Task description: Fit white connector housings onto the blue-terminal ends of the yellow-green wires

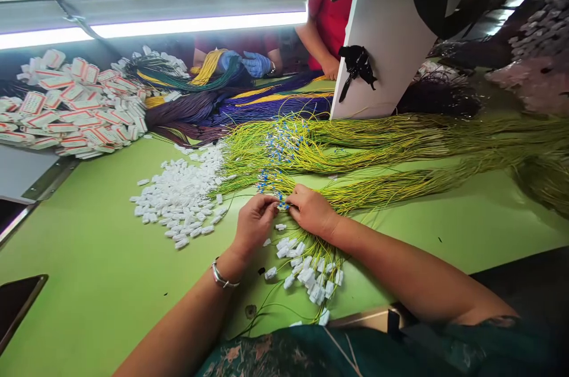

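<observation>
Head view shows left hand (256, 220) and right hand (312, 211) close together above the counter (111, 282), each grip pinched narrow on blue-tipped wires (373, 190) near white connectors (178, 196); the step appears to be wire-end handling, next calling for steady fingertips.

Tube lamp (200, 25) upper L v. bright, glare blown white; R edge dim, blurry, w/ stretch.
</observation>
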`<state>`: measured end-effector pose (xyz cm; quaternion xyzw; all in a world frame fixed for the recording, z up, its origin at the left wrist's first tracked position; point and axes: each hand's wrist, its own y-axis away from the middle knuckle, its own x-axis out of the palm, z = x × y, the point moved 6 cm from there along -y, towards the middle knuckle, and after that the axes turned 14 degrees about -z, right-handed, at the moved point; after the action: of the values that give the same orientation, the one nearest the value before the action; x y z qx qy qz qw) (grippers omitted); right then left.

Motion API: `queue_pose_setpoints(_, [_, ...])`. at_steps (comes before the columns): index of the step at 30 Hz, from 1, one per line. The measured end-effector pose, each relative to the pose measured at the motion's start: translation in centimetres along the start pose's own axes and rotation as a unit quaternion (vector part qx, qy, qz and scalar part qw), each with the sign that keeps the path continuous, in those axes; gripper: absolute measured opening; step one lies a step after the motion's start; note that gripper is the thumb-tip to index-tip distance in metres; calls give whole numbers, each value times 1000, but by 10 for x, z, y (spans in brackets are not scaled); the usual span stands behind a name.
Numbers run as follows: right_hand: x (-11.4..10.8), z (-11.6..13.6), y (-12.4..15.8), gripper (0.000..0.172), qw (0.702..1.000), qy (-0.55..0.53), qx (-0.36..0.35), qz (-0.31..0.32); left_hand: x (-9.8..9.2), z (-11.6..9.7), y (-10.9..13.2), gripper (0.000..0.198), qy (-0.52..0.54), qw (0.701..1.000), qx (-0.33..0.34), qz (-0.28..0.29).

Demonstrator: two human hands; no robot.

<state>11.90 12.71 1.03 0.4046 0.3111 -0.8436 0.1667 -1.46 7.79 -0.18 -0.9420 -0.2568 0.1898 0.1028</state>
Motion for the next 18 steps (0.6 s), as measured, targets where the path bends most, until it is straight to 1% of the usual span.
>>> queue_pose_setpoints(2, [0, -3, -1, 13, 999, -48, 4, -25, 0, 2, 0, 13, 50, 998, -44, -7])
queue_pose_setpoints(4, [-4, -9, -3, 10, 988, -131, 29, -75, -3, 4, -2, 16, 60, 996, -55, -26])
queue_pose_setpoints(6, [-7, -15, -5, 8, 970, -207, 54, -118, -6, 4, -4, 12, 20, 999, -29, -31])
queue_pose_setpoints(7, [-8, -17, -5, 8, 962, -235, 60, -128, -6, 3, -4, 9, -7, 1000, -3, -20])
queue_pose_setpoints(8, [-9, -17, -5, 9, 955, -258, 61, -133, -4, 0, -3, 6, -32, 999, 30, 4])
queue_pose_setpoints(10, [-12, -15, -5, 9, 948, -287, 53, -127, 3, -9, 5, 8, -66, 989, 109, 68])
queue_pose_setpoints(12, [-13, -12, -4, 9, 949, -296, 45, -102, 10, -18, 17, 13, -86, 972, 175, 130])
queue_pose_setpoints(13, [-13, -10, -4, 8, 952, -292, 42, -84, 12, -21, 22, 14, -97, 964, 195, 152])
queue_pose_setpoints(14, [-13, -9, -4, 8, 955, -285, 42, -64, 12, -23, 25, 16, -108, 960, 203, 160])
queue_pose_setpoints(15, [-12, -9, -3, 8, 959, -277, 43, -48, 11, -24, 26, 17, -117, 960, 200, 156])
queue_pose_setpoints(16, [-12, -9, -3, 8, 961, -270, 45, -38, 8, -23, 25, 17, -124, 965, 186, 139])
queue_pose_setpoints(17, [-12, -9, -2, 9, 963, -263, 47, -33, 3, -20, 21, 16, -126, 973, 157, 111])
queue_pose_setpoints(18, [-11, -9, -2, 9, 965, -256, 49, -31, -3, -15, 16, 14, -119, 984, 112, 77])
